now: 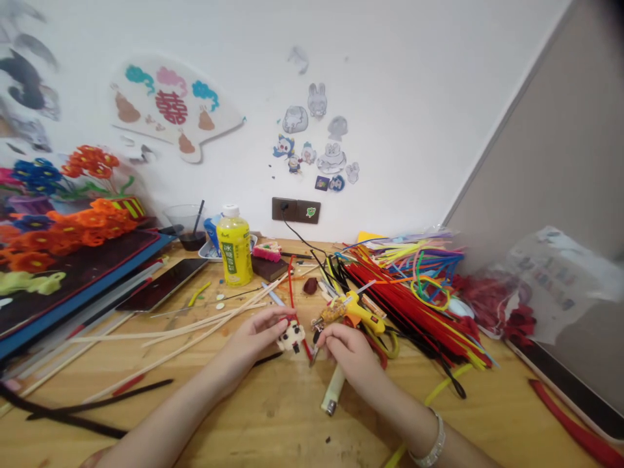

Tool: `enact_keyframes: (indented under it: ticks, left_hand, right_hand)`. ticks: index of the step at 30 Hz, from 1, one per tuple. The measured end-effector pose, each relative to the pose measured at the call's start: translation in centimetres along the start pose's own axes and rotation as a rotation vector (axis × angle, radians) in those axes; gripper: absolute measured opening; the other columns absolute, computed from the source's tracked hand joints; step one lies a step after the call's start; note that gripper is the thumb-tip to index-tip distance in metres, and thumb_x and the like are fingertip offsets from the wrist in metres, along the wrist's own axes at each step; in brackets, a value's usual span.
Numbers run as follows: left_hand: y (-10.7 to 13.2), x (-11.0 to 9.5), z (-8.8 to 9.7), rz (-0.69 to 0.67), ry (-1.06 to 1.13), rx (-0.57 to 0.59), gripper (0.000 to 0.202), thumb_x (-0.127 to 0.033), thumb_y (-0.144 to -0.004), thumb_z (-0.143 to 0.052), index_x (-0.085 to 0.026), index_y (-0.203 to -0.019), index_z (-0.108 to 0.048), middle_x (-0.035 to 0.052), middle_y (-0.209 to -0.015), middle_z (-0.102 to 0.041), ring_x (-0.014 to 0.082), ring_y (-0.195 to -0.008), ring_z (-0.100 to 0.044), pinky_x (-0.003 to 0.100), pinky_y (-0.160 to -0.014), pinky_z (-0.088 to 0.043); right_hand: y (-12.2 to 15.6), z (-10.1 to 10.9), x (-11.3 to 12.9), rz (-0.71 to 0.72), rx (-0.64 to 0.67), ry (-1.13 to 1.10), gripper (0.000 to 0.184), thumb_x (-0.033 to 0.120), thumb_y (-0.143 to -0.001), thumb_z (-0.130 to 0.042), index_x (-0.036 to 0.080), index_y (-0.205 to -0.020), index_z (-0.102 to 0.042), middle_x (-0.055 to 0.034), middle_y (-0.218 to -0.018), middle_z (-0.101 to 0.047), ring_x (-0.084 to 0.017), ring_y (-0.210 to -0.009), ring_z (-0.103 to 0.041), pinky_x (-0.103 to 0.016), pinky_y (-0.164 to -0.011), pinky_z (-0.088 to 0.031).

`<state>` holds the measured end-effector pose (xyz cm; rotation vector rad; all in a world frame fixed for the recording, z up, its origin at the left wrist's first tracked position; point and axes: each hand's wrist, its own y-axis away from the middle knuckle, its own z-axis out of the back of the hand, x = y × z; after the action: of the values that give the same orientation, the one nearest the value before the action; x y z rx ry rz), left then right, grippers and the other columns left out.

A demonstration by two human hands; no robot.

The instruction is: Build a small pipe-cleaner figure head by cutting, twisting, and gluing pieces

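Observation:
My left hand (pixel 262 332) pinches a small fuzzy doll head (pixel 291 336), cream-coloured, with dark eyes, dark marks below them and red on top. Close to its right side, my right hand (pixel 347 346) has its fingers pressed together on a slim metal-tipped tool (pixel 314 357), whose kind I cannot make out. A short red pipe cleaner (pixel 307 350) shows between the doll head and the tool. Just beyond my right hand lies a yellow hot glue gun (pixel 359 313). Partly under that hand is a pale lighter (pixel 334 390).
A thick bundle of red pipe cleaners (pixel 414 312) spreads across the right. Yellow drink bottle (pixel 234 250), phone (pixel 163 285) and pale pipe cleaners (pixel 195 335) lie to the left and back. Orange fuzzy flowers (pixel 68 237) stand far left. A black cord (pixel 302 238) runs from the wall socket.

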<state>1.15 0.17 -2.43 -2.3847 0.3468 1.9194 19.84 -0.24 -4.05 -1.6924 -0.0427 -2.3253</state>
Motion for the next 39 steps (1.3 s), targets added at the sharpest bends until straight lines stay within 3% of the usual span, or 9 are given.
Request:
enact_keyframes:
  ticks: [9,23,39]
  left_hand:
    - [0.0,0.5,0.3,-0.066,-0.096,0.016,0.029,-0.035,-0.071,-0.067,-0.019,-0.095,-0.064,0.0052,-0.098,-0.065,0.0189,-0.090,-0.058,0.028,-0.080,-0.044]
    - [-0.4,0.9,0.0,-0.084,-0.095,0.015,0.034,-0.039,-0.060,-0.074,-0.019,-0.086,-0.066,0.0023,-0.085,-0.066,0.0170,-0.081,-0.057,0.025,-0.073,-0.042]
    - [0.1,0.7,-0.3,-0.051,-0.047,0.020,0.032,-0.036,-0.065,-0.072,-0.019,-0.090,-0.064,0.0024,-0.086,-0.065,0.0144,-0.078,-0.056,0.022,-0.070,-0.042]
  right_hand:
    - [0.5,-1.2,1.0,-0.059,0.121,-0.012,0.013,0.023,-0.070,-0.054,0.013,-0.065,-0.060,0.0033,-0.054,-0.048,-0.008,-0.050,-0.040,-0.021,-0.049,-0.032]
    - [0.2,-1.4,-0.3,-0.105,0.119,-0.060,0.014,0.025,-0.068,-0.057,0.015,-0.060,-0.057,0.0039,-0.050,-0.047,-0.008,-0.048,-0.041,-0.020,-0.048,-0.030]
    - [0.3,-1.2,0.2,-0.130,0.124,-0.083,0.013,0.026,-0.067,-0.054,0.015,-0.061,-0.056,0.0032,-0.052,-0.048,-0.009,-0.048,-0.043,-0.022,-0.050,-0.033]
